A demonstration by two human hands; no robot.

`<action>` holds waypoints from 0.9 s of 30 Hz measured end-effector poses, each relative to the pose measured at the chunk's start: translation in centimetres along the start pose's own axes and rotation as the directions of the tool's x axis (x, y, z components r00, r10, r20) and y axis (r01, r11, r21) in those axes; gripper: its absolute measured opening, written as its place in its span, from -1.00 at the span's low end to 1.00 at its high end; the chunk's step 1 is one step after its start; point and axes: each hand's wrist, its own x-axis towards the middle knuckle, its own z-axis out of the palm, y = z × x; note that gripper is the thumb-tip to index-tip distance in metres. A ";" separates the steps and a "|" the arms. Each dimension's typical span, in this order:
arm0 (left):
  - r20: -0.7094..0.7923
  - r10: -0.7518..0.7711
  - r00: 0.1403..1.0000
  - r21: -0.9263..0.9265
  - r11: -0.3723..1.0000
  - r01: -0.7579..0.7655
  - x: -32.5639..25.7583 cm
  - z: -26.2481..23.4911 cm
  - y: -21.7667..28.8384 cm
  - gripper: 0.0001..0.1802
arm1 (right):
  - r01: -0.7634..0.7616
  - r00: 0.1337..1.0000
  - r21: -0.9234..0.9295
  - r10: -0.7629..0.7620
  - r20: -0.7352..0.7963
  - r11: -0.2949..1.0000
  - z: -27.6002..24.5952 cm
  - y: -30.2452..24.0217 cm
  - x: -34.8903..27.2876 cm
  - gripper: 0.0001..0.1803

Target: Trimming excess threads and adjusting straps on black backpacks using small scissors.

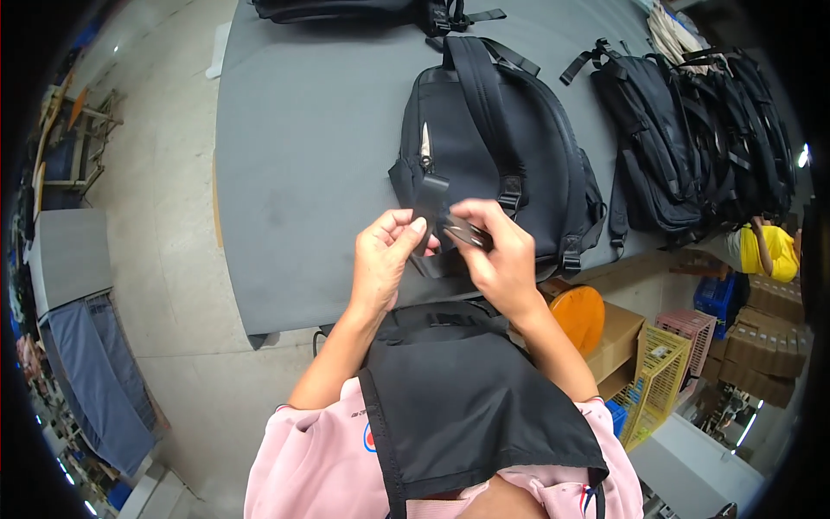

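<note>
A black backpack [501,164] lies on its front on the grey table [303,156], its shoulder straps facing up. My left hand [383,259] pinches a black webbing strap [430,201] that runs off the backpack's near side. My right hand [497,251] holds a small dark buckle piece [465,231] on that same strap, just right of my left fingers. Both hands hover over the table's near edge. A black apron [467,398] covers my chest below them.
A row of several black backpacks [692,147] stands at the table's right end, another bag [363,9] lies at the far edge. Below the table are an orange round lid [579,316], cardboard boxes [618,337] and plastic crates [666,363]. A person in yellow [765,251] is at the right.
</note>
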 end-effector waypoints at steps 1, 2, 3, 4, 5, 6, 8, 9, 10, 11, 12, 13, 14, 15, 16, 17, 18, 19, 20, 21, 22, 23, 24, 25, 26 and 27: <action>0.005 0.001 1.000 -0.007 1.000 -0.001 -0.1 0.3 0.1 -0.79 | -0.117 0.992 -0.076 0.121 0.045 0.990 0.1 -0.2 0.4 -0.77; 0.018 -0.025 1.000 -0.020 0.999 0.025 -0.3 0.5 0.2 -0.80 | -0.132 0.989 -0.088 0.137 0.051 0.987 -0.2 -0.1 0.3 -0.78; 0.019 -0.052 0.998 -0.033 0.998 0.053 -0.5 0.5 0.2 -0.80 | -0.148 0.986 -0.094 0.155 0.069 0.984 -0.5 0.2 -0.2 -0.78; 0.011 -0.068 0.998 -0.052 0.996 0.068 -0.7 0.7 0.3 -0.80 | -0.079 0.993 -0.160 0.091 0.073 0.984 -0.9 0.2 -0.3 -0.78; 0.001 -0.071 0.997 -0.059 0.996 0.071 -0.7 0.6 0.3 -0.80 | -0.009 0.996 -0.223 0.028 0.082 0.975 -1.3 0.2 -0.3 -0.77; 0.009 -0.056 0.998 -0.041 0.998 0.057 -0.5 0.7 0.4 -0.80 | -0.035 0.993 -0.222 0.058 0.098 0.974 -1.6 0.1 -0.4 -0.76; 0.016 -0.045 0.999 -0.021 0.999 0.046 -0.5 0.9 0.3 -0.80 | 0.044 0.993 -0.277 -0.011 0.119 0.960 -2.0 0.3 -0.1 -0.76; 0.013 -0.043 0.999 -0.008 0.999 0.043 -0.4 0.9 0.4 -0.80 | 0.125 0.987 -0.330 -0.082 0.139 0.936 -2.1 0.4 0.1 -0.76; 0.009 -0.040 0.999 0.007 0.999 0.040 -0.3 1.0 0.4 -0.81 | 0.120 0.988 -0.330 -0.079 0.136 0.936 -2.2 0.6 0.2 -0.76; 0.010 -0.043 0.999 0.010 0.999 0.043 -0.2 1.2 0.5 -0.81 | 0.165 0.983 -0.356 -0.123 0.139 0.920 -2.2 0.7 0.3 -0.76; 0.003 -0.047 0.999 0.032 0.998 0.047 -0.3 1.3 0.7 -0.85 | 0.210 0.976 -0.381 -0.166 0.144 0.901 -2.2 0.8 0.2 -0.76; -0.003 -0.050 0.999 0.055 0.997 0.050 -0.4 1.3 0.7 -0.87 | 0.205 0.976 -0.377 -0.163 0.142 0.903 -2.2 1.0 0.1 -0.76; -0.004 -0.054 0.999 0.060 0.997 0.054 -0.4 1.4 0.7 -0.87 | 0.239 0.970 -0.398 -0.200 0.138 0.886 -2.3 1.3 0.0 -0.76; -0.009 -0.060 0.998 0.065 0.996 0.061 -0.4 1.4 0.6 -0.87 | 0.274 0.962 -0.419 -0.239 0.135 0.866 -2.4 1.6 -0.2 -0.76; -0.012 -0.067 0.998 0.070 0.995 0.068 -0.4 1.5 0.6 -0.87 | 0.272 0.962 -0.417 -0.237 0.133 0.867 -2.5 1.8 -0.5 -0.76; -0.012 -0.068 0.998 0.073 0.995 0.069 -0.4 1.6 0.7 -0.87 | 0.245 0.969 -0.392 -0.226 0.095 0.887 -2.6 2.0 -1.0 -0.75; -0.017 -0.076 0.997 0.063 0.995 0.077 -0.4 1.7 0.8 -0.87 | 0.219 0.975 -0.365 -0.213 0.057 0.905 -2.7 2.1 -1.2 -0.75; -0.022 -0.083 0.996 0.054 0.995 0.084 -0.3 1.7 0.8 -0.87 | 0.218 0.976 -0.363 -0.212 0.055 0.906 -2.8 2.1 -1.2 -0.75; -0.022 -0.083 0.996 0.056 0.995 0.085 -0.3 1.8 0.8 -0.87 | 0.204 0.979 -0.357 -0.194 0.065 0.912 -2.8 1.9 -1.0 -0.75; -0.017 -0.080 0.997 0.058 0.995 0.081 -0.2 1.9 0.8 -0.87 | 0.187 0.982 -0.354 -0.173 0.072 0.917 -2.8 1.7 -0.9 -0.75; -0.012 -0.076 0.997 0.059 0.995 0.077 -0.1 2.0 0.8 -0.87 | 0.195 0.981 -0.353 -0.180 0.074 0.915 -2.6 1.9 -0.7 -0.77; -0.009 -0.078 0.997 0.062 0.995 0.078 -0.1 1.8 0.7 -0.87 | 0.192 0.981 -0.355 -0.179 0.070 0.915 -2.6 1.8 -0.7 -0.77; 0.017 -0.093 0.996 0.048 0.995 0.092 -0.1 1.5 0.5 -0.85 | 0.208 0.978 -0.388 -0.184 0.098 0.898 -2.8 1.6 -0.7 -0.78; 0.042 -0.107 0.993 0.035 0.994 0.105 -0.1 1.3 0.3 -0.83 | 0.224 0.974 -0.420 -0.188 0.126 0.880 -2.9 1.5 -0.8 -0.78; 0.042 -0.105 0.994 0.036 0.994 0.103 -0.1 1.3 0.2 -0.83 | 0.217 0.975 -0.409 -0.177 0.133 0.886 -3.1 1.4 -1.0 -0.78; 0.048 -0.102 0.994 0.021 0.995 0.101 0.0 1.3 0.1 -0.83 | 0.220 0.975 -0.408 -0.180 0.133 0.886 -3.2 1.5 -1.2 -0.78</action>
